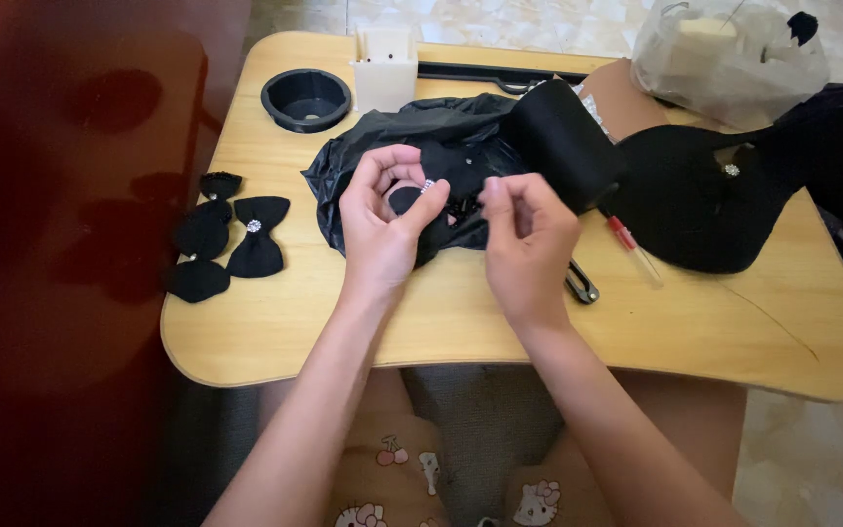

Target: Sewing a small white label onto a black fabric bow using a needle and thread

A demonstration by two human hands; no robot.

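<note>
My left hand (382,224) grips a small piece of black fabric (404,200) with a tiny sparkling stud at its upper edge, above a black plastic bag (392,137) spread on the small wooden table (461,322). Just to its right, my right hand (524,239) has its fingertips pinched together; whether something thin is held in them cannot be made out. Finished black bows (231,239), one with a sparkling centre, lie at the table's left edge.
A black cup holder (306,100) and a white box (384,68) stand at the back. A roll of black ribbon (563,141), black fabric pieces (695,195), a red-tipped tube (631,246), scissor handles (582,285) and a plastic bag (729,54) sit to the right.
</note>
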